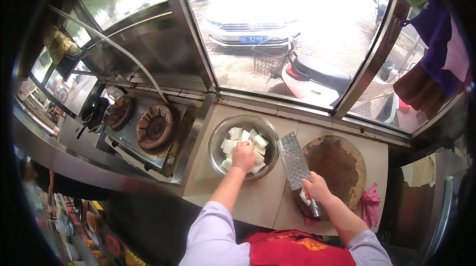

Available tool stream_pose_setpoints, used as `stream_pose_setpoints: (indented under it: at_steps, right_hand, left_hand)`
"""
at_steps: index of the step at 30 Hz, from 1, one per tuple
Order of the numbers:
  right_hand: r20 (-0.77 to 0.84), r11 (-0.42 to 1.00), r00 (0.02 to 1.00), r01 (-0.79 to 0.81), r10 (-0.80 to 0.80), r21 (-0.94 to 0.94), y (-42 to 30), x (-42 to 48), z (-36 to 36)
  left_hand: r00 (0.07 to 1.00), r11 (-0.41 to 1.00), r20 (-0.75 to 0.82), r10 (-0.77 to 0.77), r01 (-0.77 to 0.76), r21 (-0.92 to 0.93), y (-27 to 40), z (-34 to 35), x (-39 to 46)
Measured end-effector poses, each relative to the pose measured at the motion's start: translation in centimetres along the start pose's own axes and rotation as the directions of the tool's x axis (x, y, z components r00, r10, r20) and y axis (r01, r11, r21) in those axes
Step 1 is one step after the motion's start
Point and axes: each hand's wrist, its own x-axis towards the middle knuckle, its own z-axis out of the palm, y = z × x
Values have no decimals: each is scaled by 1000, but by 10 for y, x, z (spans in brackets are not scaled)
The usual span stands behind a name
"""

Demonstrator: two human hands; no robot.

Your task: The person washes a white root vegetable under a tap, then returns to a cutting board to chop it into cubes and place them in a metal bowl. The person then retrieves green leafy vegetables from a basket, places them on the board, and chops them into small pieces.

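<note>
My left hand (243, 157) reaches into a stainless steel bowl (214, 162). Its fingers touch the peeled white vegetable chunks (261, 140); whether they grip one is hidden beneath the hand. With my right hand (317, 187) I hold a cleaver (294, 160) by its metal handle. The broad, dimpled blade points away from me, between the bowl and a round wooden chopping block (333, 165). Under the cleaver, close to my right fingers, a white piece (305, 197) shows at the block's left edge.
Pink cloth (370, 204) hangs at the block's right side. Left of the tiled counter (253, 201) stands a gas stove with round burners (154, 126). A metal-framed window (275, 98) borders the back; a parked car and a scooter (316, 76) are outside.
</note>
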Motion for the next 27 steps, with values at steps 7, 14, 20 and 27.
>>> stream_pose_setpoints:
  at_steps: [7,14,20,27]
  right_hand:
    - [-152,994,984,-81,90,68,16,-46,-30]
    - [-400,965,917,-107,2,-241,52,-71,-49]
    - [-546,632,751,-226,-371,-741,70,-78,-60]
    - [-497,509,806,-296,-322,-809,120,-68,-67]
  left_hand:
    - [983,972,143,-116,82,221,-21,15,10]
    - [959,972,257,-121,62,227,-23,37,16]
    - [940,947,184,-288,251,199,-22,9,10]
    - [990,968,-14,-138,138,211,-20,-8,3]
